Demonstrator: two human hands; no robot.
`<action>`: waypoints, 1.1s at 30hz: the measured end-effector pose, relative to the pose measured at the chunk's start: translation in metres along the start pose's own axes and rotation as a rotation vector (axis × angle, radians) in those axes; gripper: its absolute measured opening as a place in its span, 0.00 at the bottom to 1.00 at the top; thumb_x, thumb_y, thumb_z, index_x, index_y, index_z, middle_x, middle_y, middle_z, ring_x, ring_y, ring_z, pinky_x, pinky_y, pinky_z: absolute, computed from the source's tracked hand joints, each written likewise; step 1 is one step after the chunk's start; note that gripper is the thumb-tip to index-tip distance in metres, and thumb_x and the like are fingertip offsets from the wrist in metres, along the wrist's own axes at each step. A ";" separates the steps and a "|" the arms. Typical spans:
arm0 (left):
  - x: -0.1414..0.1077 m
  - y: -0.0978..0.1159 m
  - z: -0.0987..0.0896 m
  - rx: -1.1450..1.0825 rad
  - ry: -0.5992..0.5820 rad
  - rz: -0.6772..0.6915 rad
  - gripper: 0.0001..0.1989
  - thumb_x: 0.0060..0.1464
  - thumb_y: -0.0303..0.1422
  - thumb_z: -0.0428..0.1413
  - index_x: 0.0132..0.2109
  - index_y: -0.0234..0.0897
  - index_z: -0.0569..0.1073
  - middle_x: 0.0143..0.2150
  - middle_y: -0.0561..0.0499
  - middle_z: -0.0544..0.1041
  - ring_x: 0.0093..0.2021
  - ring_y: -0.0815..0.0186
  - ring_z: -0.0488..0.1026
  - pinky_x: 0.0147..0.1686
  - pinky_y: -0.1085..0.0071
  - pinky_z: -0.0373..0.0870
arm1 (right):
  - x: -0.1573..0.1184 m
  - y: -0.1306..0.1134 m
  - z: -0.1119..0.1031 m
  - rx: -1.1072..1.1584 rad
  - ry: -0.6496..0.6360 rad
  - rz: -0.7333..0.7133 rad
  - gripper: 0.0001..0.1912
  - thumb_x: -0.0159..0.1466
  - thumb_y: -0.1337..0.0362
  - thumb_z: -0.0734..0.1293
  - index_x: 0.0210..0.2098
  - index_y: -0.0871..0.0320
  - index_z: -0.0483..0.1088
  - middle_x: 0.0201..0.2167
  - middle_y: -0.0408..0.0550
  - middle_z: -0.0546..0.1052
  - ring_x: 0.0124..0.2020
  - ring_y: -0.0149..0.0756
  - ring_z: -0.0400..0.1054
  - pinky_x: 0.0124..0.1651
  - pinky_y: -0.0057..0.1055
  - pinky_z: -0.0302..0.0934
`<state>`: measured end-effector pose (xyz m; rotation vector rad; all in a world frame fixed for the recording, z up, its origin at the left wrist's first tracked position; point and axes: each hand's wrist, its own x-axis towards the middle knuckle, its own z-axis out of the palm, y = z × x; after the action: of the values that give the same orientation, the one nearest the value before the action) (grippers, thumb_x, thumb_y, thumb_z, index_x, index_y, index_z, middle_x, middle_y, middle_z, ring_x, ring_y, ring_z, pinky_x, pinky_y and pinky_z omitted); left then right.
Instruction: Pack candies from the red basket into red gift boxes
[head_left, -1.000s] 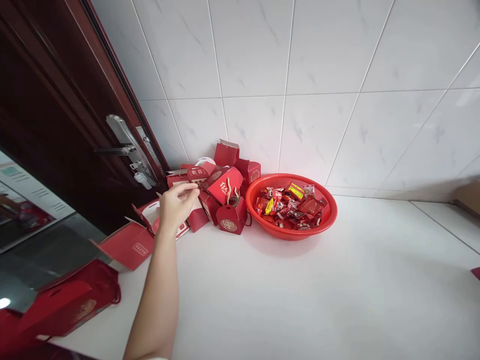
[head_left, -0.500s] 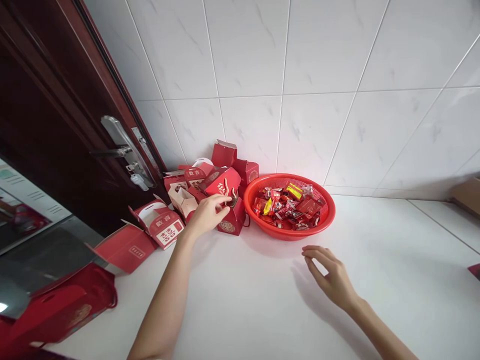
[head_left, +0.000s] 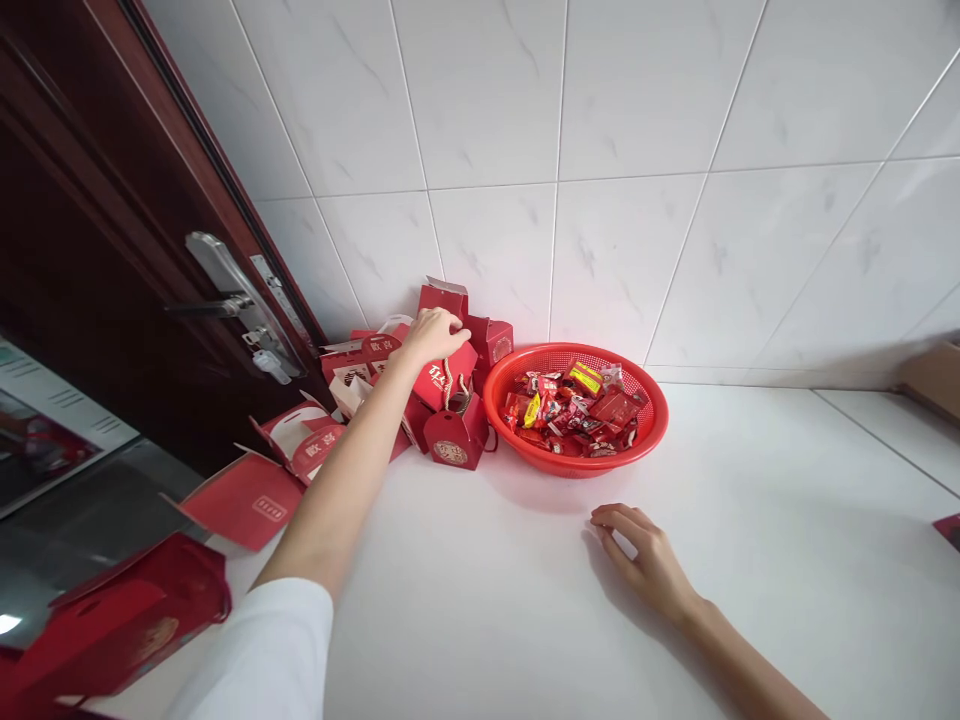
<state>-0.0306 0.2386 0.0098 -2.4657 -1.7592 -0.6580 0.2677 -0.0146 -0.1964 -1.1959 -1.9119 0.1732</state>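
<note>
My left hand (head_left: pixel 433 337) reaches over the pile of red gift boxes, just above a tilted red box (head_left: pixel 455 368) with a twisted cord handle. Its fingers are bent, with a gap between thumb and index finger; I see nothing held, though some fingertips are hidden. A closed-up red box (head_left: pixel 453 436) with a round gold emblem stands in front of the pile. My right hand (head_left: pixel 646 560) hovers low over or rests on the white table, loosely curled and with nothing in it. Beyond it is a red plastic basket (head_left: pixel 651 440) of wrapped candies (head_left: pixel 577 410).
Open red boxes (head_left: pixel 244 498) lie along the left side, and a larger red bag or box (head_left: pixel 127 620) is at the lower left. A dark door with a metal handle (head_left: pixel 238 300) borders the left. White tiles line the back. A brown carton (head_left: pixel 934 388) sits far right.
My left hand has moved up and back, from beside the front box's cord to above the tilted box. My right hand has shifted slightly left and down. The view has moved a little.
</note>
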 end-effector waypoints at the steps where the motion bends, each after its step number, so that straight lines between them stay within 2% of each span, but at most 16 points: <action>1: 0.003 0.000 -0.001 0.010 -0.042 0.006 0.12 0.55 0.37 0.55 0.35 0.37 0.83 0.42 0.40 0.84 0.52 0.46 0.76 0.52 0.56 0.71 | 0.000 0.000 0.000 0.004 -0.002 -0.001 0.11 0.72 0.67 0.60 0.40 0.54 0.75 0.38 0.52 0.83 0.35 0.42 0.79 0.38 0.37 0.75; 4: 0.001 -0.001 -0.005 0.006 -0.100 0.031 0.10 0.51 0.34 0.56 0.27 0.39 0.80 0.34 0.43 0.84 0.43 0.50 0.78 0.44 0.60 0.72 | -0.002 0.000 -0.001 0.021 -0.009 0.005 0.11 0.72 0.68 0.60 0.40 0.54 0.75 0.38 0.52 0.83 0.36 0.42 0.79 0.37 0.36 0.75; 9: -0.016 -0.001 -0.023 -0.018 -0.135 0.089 0.11 0.53 0.38 0.57 0.26 0.40 0.76 0.41 0.47 0.85 0.44 0.54 0.79 0.47 0.62 0.73 | -0.004 -0.002 0.001 0.036 -0.025 0.057 0.12 0.72 0.67 0.60 0.39 0.54 0.75 0.38 0.52 0.82 0.35 0.42 0.78 0.37 0.37 0.75; 11: -0.030 0.004 -0.038 -0.125 -0.062 0.142 0.12 0.55 0.40 0.56 0.29 0.40 0.76 0.48 0.47 0.84 0.49 0.54 0.79 0.52 0.60 0.73 | -0.004 -0.003 0.001 0.043 -0.022 0.050 0.12 0.72 0.66 0.60 0.40 0.54 0.75 0.38 0.52 0.82 0.35 0.42 0.78 0.37 0.37 0.75; 13: -0.051 0.013 -0.055 -0.317 0.109 0.213 0.14 0.60 0.43 0.55 0.34 0.39 0.78 0.52 0.46 0.82 0.54 0.54 0.77 0.56 0.59 0.72 | -0.003 -0.003 -0.001 0.054 -0.016 0.035 0.12 0.73 0.66 0.60 0.40 0.54 0.75 0.38 0.53 0.83 0.35 0.42 0.79 0.36 0.37 0.76; 15: -0.078 0.028 -0.069 -0.489 0.244 0.280 0.16 0.63 0.45 0.55 0.36 0.38 0.77 0.50 0.47 0.82 0.56 0.55 0.77 0.59 0.57 0.71 | -0.001 -0.004 -0.004 0.080 -0.013 0.045 0.13 0.73 0.65 0.59 0.40 0.54 0.75 0.38 0.53 0.83 0.35 0.42 0.79 0.36 0.36 0.76; 17: -0.107 0.046 -0.073 -0.609 0.316 0.386 0.15 0.67 0.43 0.54 0.37 0.39 0.76 0.45 0.50 0.83 0.55 0.57 0.78 0.62 0.57 0.70 | 0.002 -0.006 -0.008 0.121 0.003 0.084 0.13 0.73 0.63 0.59 0.40 0.54 0.75 0.38 0.53 0.83 0.35 0.41 0.79 0.37 0.36 0.76; 18: -0.120 0.056 -0.070 -0.649 0.356 0.449 0.14 0.68 0.42 0.55 0.36 0.40 0.76 0.41 0.51 0.83 0.52 0.58 0.80 0.62 0.56 0.70 | 0.004 -0.008 -0.010 0.139 0.021 0.111 0.12 0.74 0.62 0.60 0.40 0.54 0.75 0.38 0.53 0.83 0.34 0.41 0.79 0.37 0.36 0.76; 19: -0.133 0.066 -0.065 -0.666 0.344 0.516 0.14 0.68 0.42 0.55 0.34 0.41 0.75 0.38 0.52 0.83 0.50 0.58 0.81 0.62 0.56 0.71 | 0.005 -0.009 -0.013 0.153 0.042 0.139 0.12 0.73 0.61 0.61 0.40 0.55 0.75 0.37 0.53 0.82 0.34 0.41 0.79 0.38 0.35 0.76; 21: -0.156 0.085 -0.046 -0.670 0.229 0.624 0.14 0.69 0.41 0.53 0.35 0.42 0.76 0.35 0.51 0.82 0.47 0.58 0.82 0.63 0.52 0.70 | 0.008 -0.014 -0.021 0.174 0.099 0.187 0.10 0.73 0.59 0.63 0.43 0.55 0.75 0.36 0.51 0.82 0.33 0.40 0.78 0.39 0.35 0.75; 23: -0.173 0.100 -0.021 -0.655 0.169 0.752 0.14 0.70 0.38 0.52 0.35 0.42 0.75 0.33 0.51 0.83 0.44 0.59 0.83 0.63 0.51 0.71 | 0.012 -0.021 -0.031 0.203 0.168 0.216 0.09 0.73 0.59 0.64 0.47 0.54 0.74 0.36 0.49 0.82 0.32 0.39 0.77 0.40 0.36 0.75; 25: -0.185 0.111 0.004 -0.666 0.255 0.889 0.11 0.71 0.34 0.51 0.38 0.42 0.74 0.32 0.52 0.83 0.42 0.61 0.83 0.61 0.54 0.73 | 0.015 -0.031 -0.044 0.240 0.252 0.201 0.11 0.74 0.60 0.63 0.53 0.53 0.72 0.42 0.51 0.82 0.35 0.39 0.77 0.41 0.37 0.74; 27: -0.194 0.119 0.026 -0.641 0.337 0.977 0.09 0.71 0.32 0.51 0.40 0.41 0.73 0.31 0.52 0.82 0.41 0.63 0.83 0.58 0.58 0.75 | 0.019 -0.042 -0.058 0.249 0.310 0.119 0.14 0.75 0.61 0.61 0.58 0.52 0.70 0.51 0.55 0.79 0.40 0.41 0.77 0.44 0.39 0.74; 29: -0.201 0.123 0.045 -0.628 0.390 1.002 0.09 0.72 0.32 0.50 0.40 0.40 0.72 0.31 0.52 0.82 0.40 0.63 0.83 0.54 0.60 0.77 | 0.022 -0.052 -0.068 0.188 0.241 -0.042 0.16 0.74 0.61 0.62 0.60 0.52 0.69 0.58 0.59 0.76 0.49 0.47 0.75 0.49 0.44 0.73; 31: -0.207 0.125 0.061 -0.643 0.402 1.003 0.09 0.72 0.33 0.49 0.41 0.40 0.72 0.31 0.52 0.82 0.40 0.63 0.82 0.51 0.62 0.78 | 0.024 -0.059 -0.073 0.094 0.076 -0.221 0.17 0.73 0.62 0.63 0.60 0.52 0.71 0.61 0.60 0.75 0.57 0.52 0.72 0.55 0.49 0.71; 33: -0.215 0.123 0.073 -0.673 0.381 0.995 0.08 0.72 0.32 0.50 0.42 0.40 0.72 0.32 0.52 0.82 0.41 0.64 0.82 0.52 0.62 0.78 | 0.025 -0.062 -0.073 0.023 -0.091 -0.325 0.18 0.71 0.62 0.65 0.58 0.54 0.72 0.61 0.60 0.76 0.61 0.53 0.69 0.59 0.51 0.68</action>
<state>0.0475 0.0230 -0.1086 -2.8100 -0.0575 -1.5476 0.2741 -0.0497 -0.1040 -0.8590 -2.1476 0.0750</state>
